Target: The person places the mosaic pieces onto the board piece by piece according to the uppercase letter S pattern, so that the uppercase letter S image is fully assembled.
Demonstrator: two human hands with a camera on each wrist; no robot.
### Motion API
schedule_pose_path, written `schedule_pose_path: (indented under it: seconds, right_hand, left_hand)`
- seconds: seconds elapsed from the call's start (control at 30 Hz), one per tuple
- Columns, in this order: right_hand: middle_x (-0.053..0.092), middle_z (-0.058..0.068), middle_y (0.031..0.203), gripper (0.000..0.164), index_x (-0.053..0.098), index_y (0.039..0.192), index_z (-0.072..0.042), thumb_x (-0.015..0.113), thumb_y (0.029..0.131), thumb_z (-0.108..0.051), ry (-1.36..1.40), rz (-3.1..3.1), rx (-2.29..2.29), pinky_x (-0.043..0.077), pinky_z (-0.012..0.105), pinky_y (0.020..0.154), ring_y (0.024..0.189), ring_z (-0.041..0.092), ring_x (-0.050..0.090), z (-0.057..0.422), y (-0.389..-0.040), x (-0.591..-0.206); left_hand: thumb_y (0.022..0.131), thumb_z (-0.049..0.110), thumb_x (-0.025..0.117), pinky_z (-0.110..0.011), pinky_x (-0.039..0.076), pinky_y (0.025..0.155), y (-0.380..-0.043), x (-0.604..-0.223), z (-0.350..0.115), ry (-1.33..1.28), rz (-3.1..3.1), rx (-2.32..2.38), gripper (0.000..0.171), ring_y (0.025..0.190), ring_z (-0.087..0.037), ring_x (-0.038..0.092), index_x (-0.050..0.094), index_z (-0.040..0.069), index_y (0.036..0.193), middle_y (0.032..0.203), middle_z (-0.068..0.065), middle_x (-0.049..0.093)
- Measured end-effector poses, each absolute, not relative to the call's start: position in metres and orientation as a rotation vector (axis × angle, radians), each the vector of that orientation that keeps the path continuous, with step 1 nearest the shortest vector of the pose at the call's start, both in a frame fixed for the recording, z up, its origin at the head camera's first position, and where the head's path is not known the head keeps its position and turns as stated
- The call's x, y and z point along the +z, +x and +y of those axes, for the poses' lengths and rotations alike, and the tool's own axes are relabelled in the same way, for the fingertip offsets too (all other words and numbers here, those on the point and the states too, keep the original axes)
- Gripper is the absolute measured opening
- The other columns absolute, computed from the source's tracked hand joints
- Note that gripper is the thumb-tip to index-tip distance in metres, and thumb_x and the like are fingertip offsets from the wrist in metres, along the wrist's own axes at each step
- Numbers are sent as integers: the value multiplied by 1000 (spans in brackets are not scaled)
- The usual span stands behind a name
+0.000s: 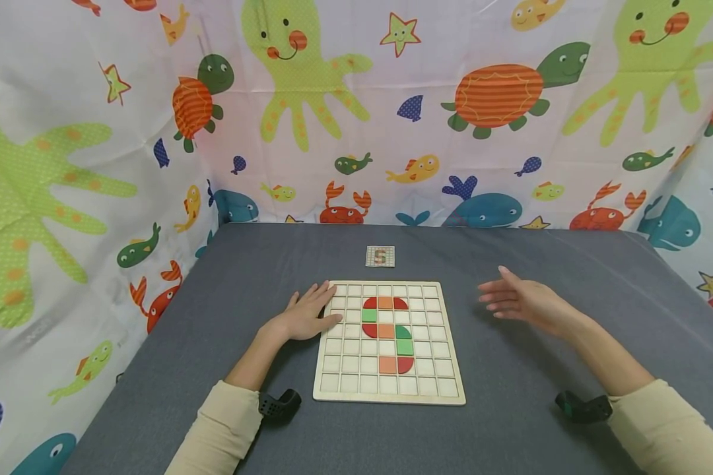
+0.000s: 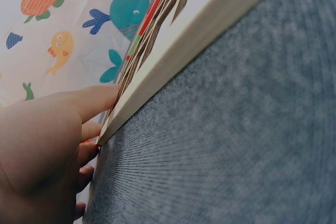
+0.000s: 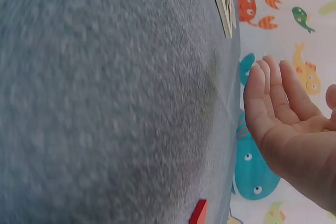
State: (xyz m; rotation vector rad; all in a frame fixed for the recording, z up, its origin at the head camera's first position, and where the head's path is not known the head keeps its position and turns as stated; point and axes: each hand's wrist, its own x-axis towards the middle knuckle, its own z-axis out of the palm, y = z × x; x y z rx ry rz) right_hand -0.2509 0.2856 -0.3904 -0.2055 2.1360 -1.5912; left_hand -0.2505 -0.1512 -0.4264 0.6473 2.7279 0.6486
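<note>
A wooden grid board [image 1: 331, 382] lies flat on the grey cloth, with red quarter-round, orange square and green tiles [image 1: 385, 331] forming an S-like shape in its cells. My left hand [image 1: 303, 315] rests on the board's upper left edge, its thumb and fingers stretched out. In the left wrist view, the thumb touches the rim of the board [image 2: 163, 66]. To the right of the board, my right hand [image 1: 531, 302] hovers above the cloth with nothing in it, fingers extended and palm turned inward. The right wrist view also shows this hand [image 3: 289, 119] holding nothing.
A small card [image 1: 380, 256] with an S pattern on a grid lies behind the board. At the bottom of the right wrist view a red piece [image 3: 198, 212] is partly visible. A curtain [image 1: 344, 185] with sea animals stands around the grey table [image 1: 499, 409].
</note>
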Motion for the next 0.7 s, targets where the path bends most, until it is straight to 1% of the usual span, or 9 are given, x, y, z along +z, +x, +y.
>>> schedule_pose_path:
  seconds: [0.1, 0.27, 0.43, 0.53, 0.7]
  right_hand:
    - [43, 30, 137, 83, 32, 141, 12, 27, 98, -58, -199, 2153, -1584, 48, 30, 89, 116, 32, 53, 292, -251, -391]
    - [43, 30, 136, 81, 29, 142, 13, 27, 99, -56, -183, 2170, -1581, 49, 29, 88, 114, 29, 55, 307, -251, -393]
    - [46, 28, 134, 81, 26, 142, 15, 27, 100, -54, -161, 2169, -1599, 49, 28, 88, 109, 20, 59, 323, -251, -393]
    - [51, 23, 131, 80, 25, 142, 16, 28, 101, -52, -156, 2156, -1621, 49, 28, 87, 107, 15, 60, 330, -250, -391]
    - [57, 13, 125, 77, 22, 142, 16, 27, 102, -49, -146, 2130, -1645, 49, 28, 88, 105, 13, 61, 339, -251, -392]
  left_hand:
    - [99, 41, 46, -59, -2, 109, -250, -425, -151, 637, 2727, 640, 72, 143, -36, 5, 18, 2, 152, 157, -17, 11]
    - [99, 43, 45, -57, -2, 109, -251, -427, -150, 637, 2716, 619, 72, 143, -34, 3, 15, 5, 153, 158, -14, 8]
    - [99, 41, 46, -58, -2, 109, -251, -425, -150, 633, 2713, 640, 72, 143, -35, 3, 16, 4, 153, 157, -15, 9]
    - [99, 39, 48, -59, -2, 109, -251, -424, -150, 632, 2720, 657, 71, 143, -36, 4, 18, 3, 152, 157, -16, 11]
    - [99, 40, 48, -59, -1, 109, -251, -425, -150, 624, 2724, 647, 71, 143, -35, 4, 18, 4, 152, 157, -15, 11]
